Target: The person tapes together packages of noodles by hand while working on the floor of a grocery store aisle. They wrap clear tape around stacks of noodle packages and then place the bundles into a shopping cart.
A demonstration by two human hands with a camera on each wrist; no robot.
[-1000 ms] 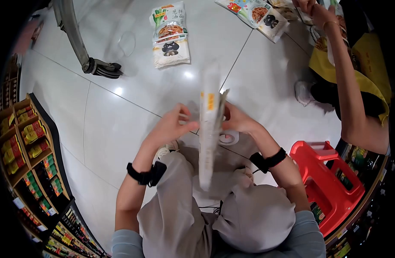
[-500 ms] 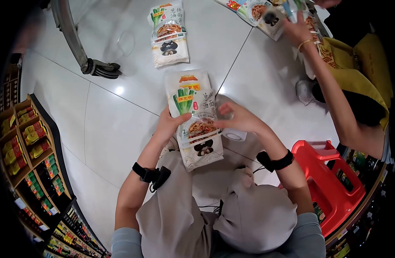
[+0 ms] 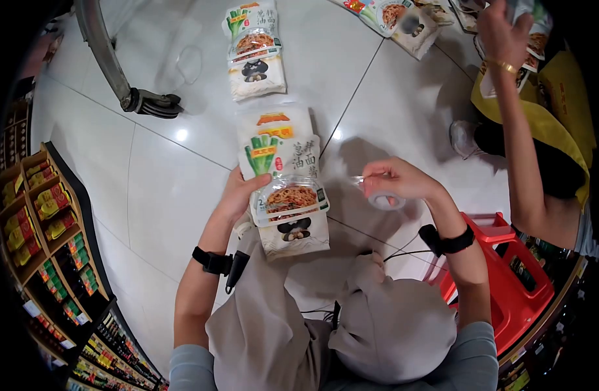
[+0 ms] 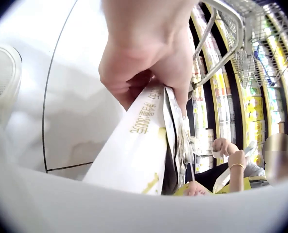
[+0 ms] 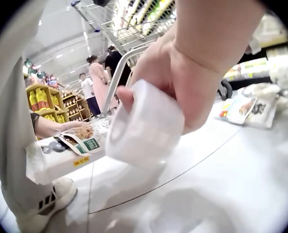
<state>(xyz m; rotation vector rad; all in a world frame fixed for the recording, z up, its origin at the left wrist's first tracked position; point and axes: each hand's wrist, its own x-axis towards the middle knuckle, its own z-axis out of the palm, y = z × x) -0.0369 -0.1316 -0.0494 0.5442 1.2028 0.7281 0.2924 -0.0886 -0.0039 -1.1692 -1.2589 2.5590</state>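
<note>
My left hand (image 3: 239, 194) grips the left side of a white noodle pack (image 3: 293, 246), its thumb on top. On the pack's face lies a sauce pouch (image 3: 265, 155) printed with green onions and a bowl of noodles. Seen from the left wrist, the fingers wrap the edge of the noodle pack (image 4: 129, 141), with the pouch along its side. To the right of the pack, my right hand (image 3: 404, 179) holds a roll of clear tape (image 5: 148, 128), a finger through its core. A short shiny bit of tape (image 3: 356, 180) shows at the fingertips.
A similar noodle-and-pouch bundle (image 3: 255, 49) lies on the tiled floor ahead, with more packs (image 3: 413, 29) at upper right. Another person's hand (image 3: 505, 39) holds a pack there. A red stool (image 3: 531, 293), shelves (image 3: 39, 221) and a metal leg with a caster (image 3: 149, 103) surround me.
The noodle pack, first seen edge-on, has turned face up in my left hand and shifted slightly left. My right hand has drawn away to the right with the tape roll.
</note>
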